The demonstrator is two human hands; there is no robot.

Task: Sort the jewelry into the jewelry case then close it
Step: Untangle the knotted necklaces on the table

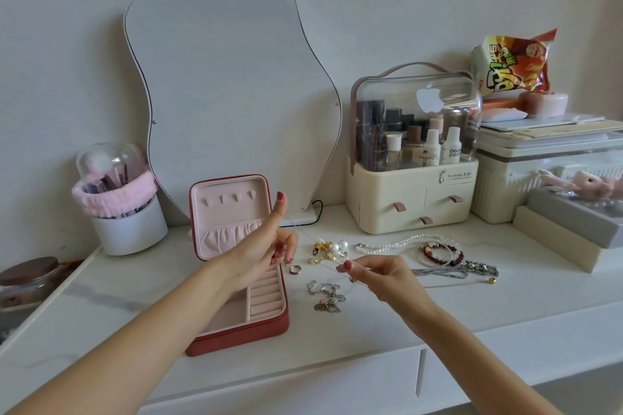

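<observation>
Head view, one frame, itemised.

Hard to make out: a thin chain (315,263), barely visible as a pale thread, stretched between the two hands just right of the case; its clasp and pendant cannot be told. A gold bead (492,280) on a fine strand lies at centre right; whether it belongs to that chain cannot be told. Both forearms are cut off by the lower edge.

Left hand (269,246), centre of frame: thumb raised, other fingers curled, pinching the chain's upper end in front of the case lid.

Right hand (374,271), centre right: thumb and forefinger pinching the chain's lower end, above the counter (371,323).

Jewelry case (236,266), centre left: red shell, pink padded lining, lid upright and open, with small hooks and a gathered pocket. The base holds ribbed ring rolls and a plain compartment, partly hidden by the left arm.

Loose jewelry on the white counter, right of the case: a ring (295,269); pearl earrings (332,249) in a tangled gold cluster; silver bracelet (328,296), heaped; pearl necklace (404,242); dark red bead bracelets (441,254); silver chain (451,271).

Background: wavy-edged mirror (232,84), upper centre; clear-domed cream cosmetics box (414,152), right; white brush cup (124,222) with a pink fluffy band, left; snack bag (512,61), upper right.
</observation>
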